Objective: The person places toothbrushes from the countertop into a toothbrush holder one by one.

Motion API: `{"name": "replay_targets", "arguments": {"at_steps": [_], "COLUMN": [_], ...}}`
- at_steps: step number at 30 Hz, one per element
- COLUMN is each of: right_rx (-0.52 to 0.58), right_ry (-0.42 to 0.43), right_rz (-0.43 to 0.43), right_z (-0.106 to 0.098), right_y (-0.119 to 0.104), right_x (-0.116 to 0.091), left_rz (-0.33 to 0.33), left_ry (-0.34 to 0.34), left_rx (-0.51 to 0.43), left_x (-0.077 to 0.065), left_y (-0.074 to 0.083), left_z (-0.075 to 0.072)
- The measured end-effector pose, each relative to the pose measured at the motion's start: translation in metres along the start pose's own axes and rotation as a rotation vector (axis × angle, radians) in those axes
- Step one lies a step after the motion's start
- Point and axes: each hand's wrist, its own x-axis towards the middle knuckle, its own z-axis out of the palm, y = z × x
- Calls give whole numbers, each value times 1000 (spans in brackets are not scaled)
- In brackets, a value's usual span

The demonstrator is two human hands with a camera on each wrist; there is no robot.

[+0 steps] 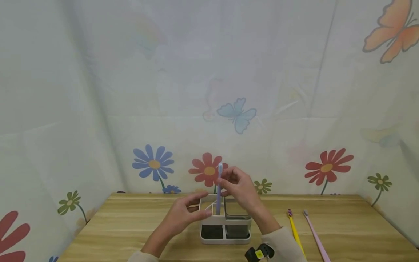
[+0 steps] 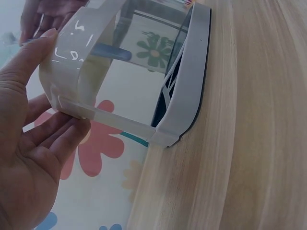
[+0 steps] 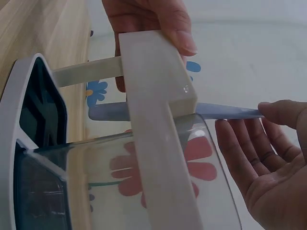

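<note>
A white toothbrush holder [image 1: 212, 219] stands on the table, with a clear cup [image 3: 103, 191] in its right part. My left hand [image 1: 181, 214] grips the left side of its upper frame between thumb and fingers. Above the holder, my right hand [image 1: 240, 187] pinches a bluish-purple toothbrush [image 1: 218, 198] near its upper end. That toothbrush is upright, bristles up, and passes down through an opening in the frame. From the right wrist view, its lower handle end hangs below the frame, apart from the dark base [image 3: 43, 105].
To the right on the wooden table [image 1: 131, 218] lie a yellow toothbrush [image 1: 295, 231] and a pink toothbrush [image 1: 315, 234], side by side. Behind the table hangs a pale curtain [image 1: 183, 91] printed with flowers and butterflies.
</note>
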Motion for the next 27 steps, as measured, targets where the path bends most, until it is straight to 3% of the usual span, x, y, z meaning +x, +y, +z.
{"name": "replay_targets", "arguments": {"at_steps": [11, 27], "right_rx": [-53, -97], "right_ry": [-179, -250], "right_rz": [-17, -8], "right_z": [-2, -3], "right_y": [9, 11], "right_x": [-3, -2], "left_rz": [-5, -12], "left_ry": [-6, -5], "left_rx": [14, 12], "left_x": [-1, 0], "left_y": [0, 2], "left_z": [0, -1]}}
